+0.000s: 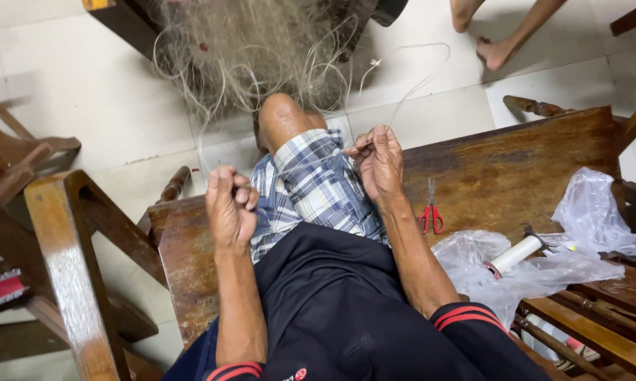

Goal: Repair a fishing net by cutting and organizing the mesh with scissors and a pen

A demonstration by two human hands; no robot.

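pinching a thin pale line (pixel 402 92) between thumb and fingers, the right hand (pixel 378 164) is raised over the checked shorts (pixel 311 190), closed narrow on the strand. the line runs up and away from that hand in a loop to a tangled fishing net (pixel 261 49) heaped on the tiled floor (pixel 92 99) beyond the bent knee (pixel 283 116). the left hand (pixel 230 206) is curled into a loose fist just beside the thigh; whether it grips any thread i cannot tell. right of the right hand, on the worn wooden bench (pixel 515 169), lie red-handled scissors (pixel 431 212), and farther right a white spool (pixel 513 255) rests on a crumpled clear plastic bag (pixel 586 219). another person's bare feet (pixel 491 49) stand on the floor well beyond the hands.
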